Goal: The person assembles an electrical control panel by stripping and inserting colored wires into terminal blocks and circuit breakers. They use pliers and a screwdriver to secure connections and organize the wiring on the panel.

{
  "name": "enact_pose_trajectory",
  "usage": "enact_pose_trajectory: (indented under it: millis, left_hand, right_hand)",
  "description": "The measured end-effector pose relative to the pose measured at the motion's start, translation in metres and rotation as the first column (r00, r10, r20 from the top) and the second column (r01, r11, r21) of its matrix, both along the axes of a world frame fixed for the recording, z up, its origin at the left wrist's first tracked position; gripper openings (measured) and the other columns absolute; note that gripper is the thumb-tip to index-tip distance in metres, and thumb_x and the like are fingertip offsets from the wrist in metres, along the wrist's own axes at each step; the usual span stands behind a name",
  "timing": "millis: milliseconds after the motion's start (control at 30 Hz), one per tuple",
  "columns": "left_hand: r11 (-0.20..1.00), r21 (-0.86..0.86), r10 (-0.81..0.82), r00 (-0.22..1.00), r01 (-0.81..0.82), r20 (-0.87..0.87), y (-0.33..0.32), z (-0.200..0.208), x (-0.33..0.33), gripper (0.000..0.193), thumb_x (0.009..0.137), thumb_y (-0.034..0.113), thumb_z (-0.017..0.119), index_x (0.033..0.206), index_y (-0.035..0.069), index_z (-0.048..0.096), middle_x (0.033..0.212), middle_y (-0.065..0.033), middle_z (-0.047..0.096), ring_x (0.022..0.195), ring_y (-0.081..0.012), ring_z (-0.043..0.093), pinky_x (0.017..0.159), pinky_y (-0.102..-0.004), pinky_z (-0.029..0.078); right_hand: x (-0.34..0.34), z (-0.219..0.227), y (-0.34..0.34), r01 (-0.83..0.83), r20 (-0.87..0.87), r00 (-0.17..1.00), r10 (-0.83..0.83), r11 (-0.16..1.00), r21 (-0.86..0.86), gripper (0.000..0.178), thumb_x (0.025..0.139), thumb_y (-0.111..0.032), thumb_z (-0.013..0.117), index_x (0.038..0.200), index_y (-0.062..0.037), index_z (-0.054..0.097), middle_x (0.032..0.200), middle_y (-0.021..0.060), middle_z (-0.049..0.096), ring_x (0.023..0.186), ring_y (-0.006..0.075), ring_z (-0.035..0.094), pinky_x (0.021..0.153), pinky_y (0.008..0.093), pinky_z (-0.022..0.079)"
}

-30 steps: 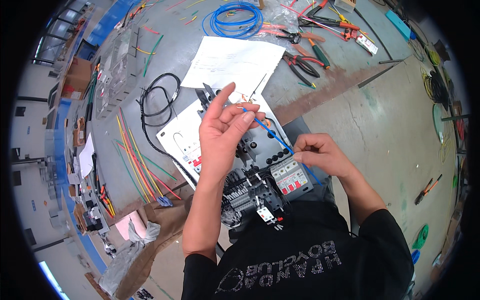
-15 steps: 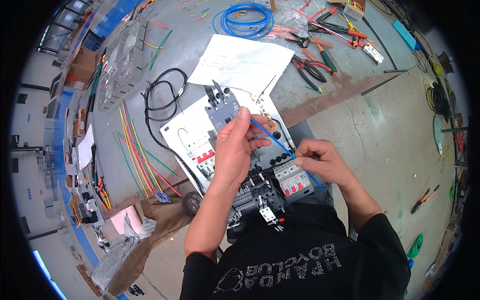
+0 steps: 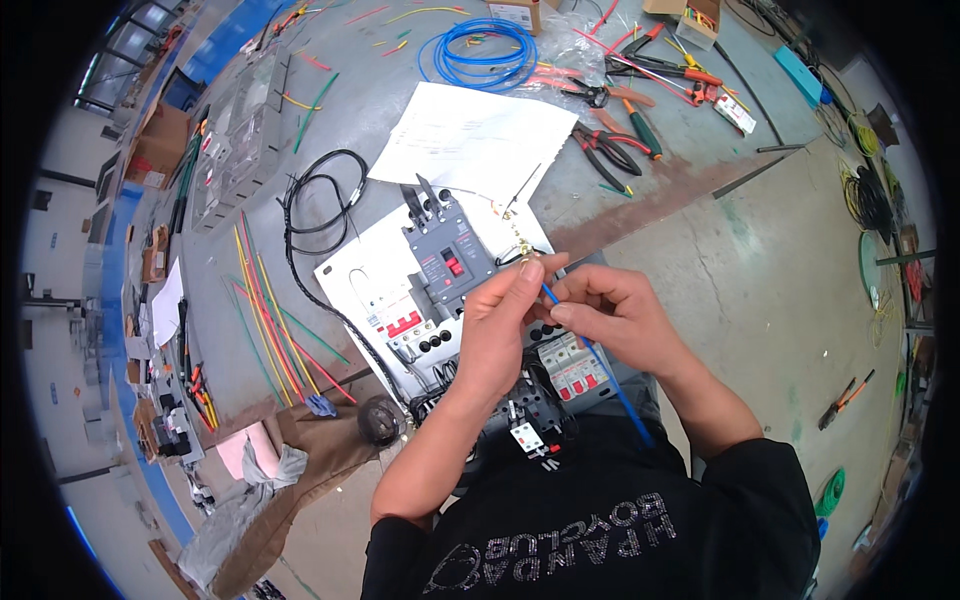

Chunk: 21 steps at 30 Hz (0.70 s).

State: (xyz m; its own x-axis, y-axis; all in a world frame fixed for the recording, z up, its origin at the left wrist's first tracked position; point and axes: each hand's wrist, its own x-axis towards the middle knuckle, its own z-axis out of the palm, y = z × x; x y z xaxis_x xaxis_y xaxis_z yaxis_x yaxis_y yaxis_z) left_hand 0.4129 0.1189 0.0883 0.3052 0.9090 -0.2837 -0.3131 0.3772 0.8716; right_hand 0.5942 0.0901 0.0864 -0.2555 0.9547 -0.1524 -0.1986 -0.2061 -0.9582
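Observation:
My left hand pinches the upper end of a blue wire between thumb and fingertips. Close beside it, my right hand is closed on the same wire a little lower, and the rest slants down toward my shirt. The tip at the left fingertips is mostly hidden. Beneath the hands lies a white mounting plate. It carries a large grey circuit breaker with a red switch, a small breaker with red levers, a row of modular breakers and a black contactor.
On the grey bench are a paper sheet, a blue wire coil, a black cable loop, cut coloured wires and red-handled pliers. A clear-covered box stands left. Another tool lies on the floor.
My right hand has moved up and left along the blue wire, close to my left hand. My left hand has shifted right and down, uncovering the large breaker's red switch.

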Motion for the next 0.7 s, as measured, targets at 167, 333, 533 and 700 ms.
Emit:
enact_pose_trajectory:
  millis: [167,333,533,700]
  left_hand:
    - [1.000,0.025,-0.010,0.997,0.008,0.082,0.007,-0.001,-0.016,0.029,0.111,0.031,0.064,0.110,0.003,0.072,0.092,-0.0013,0.070,0.083,-0.0088,0.064,0.076,-0.0272,0.053]
    - [0.998,0.054,-0.033,0.995,0.028,0.094,0.008,-0.010,-0.024,0.025,0.110,0.030,0.066,0.101,0.006,0.068,0.088,-0.0006,0.067,0.079,-0.0088,0.063,0.072,-0.0264,0.052]
    - [0.991,-0.032,-0.120,0.975,0.128,0.186,0.009,-0.005,-0.032,0.022,0.108,0.027,0.067,0.098,0.007,0.068,0.086,-0.0004,0.067,0.076,-0.0089,0.063,0.072,-0.0256,0.051]
    - [0.979,-0.060,-0.177,0.962,0.194,0.210,0.011,-0.002,-0.040,0.022,0.107,0.026,0.065,0.097,0.006,0.066,0.093,-0.0043,0.070,0.078,-0.0127,0.064,0.071,-0.0303,0.053]
  right_hand:
    - [-0.004,0.003,-0.003,0.002,0.021,1.000,-0.003,0.999,0.034,0.013,0.101,-0.006,0.073,0.112,0.0002,0.073,0.083,-0.0060,0.064,0.069,-0.0018,0.052,0.058,0.0192,0.038]
    - [-0.007,0.003,-0.004,-0.038,0.028,0.999,0.036,0.996,0.076,0.013,0.100,-0.003,0.072,0.112,-0.0001,0.074,0.080,-0.0082,0.060,0.068,-0.0020,0.050,0.058,0.0190,0.036]
    - [-0.005,0.003,-0.002,-0.086,0.089,0.993,0.072,0.983,0.162,0.015,0.095,0.001,0.073,0.110,0.0002,0.073,0.081,-0.0062,0.060,0.069,-0.0002,0.052,0.059,0.0202,0.040]
    - [-0.010,-0.002,-0.006,-0.060,0.055,0.997,0.046,0.959,0.277,0.016,0.092,0.004,0.072,0.108,0.0018,0.070,0.084,-0.0027,0.063,0.072,0.0021,0.057,0.062,0.0223,0.045]
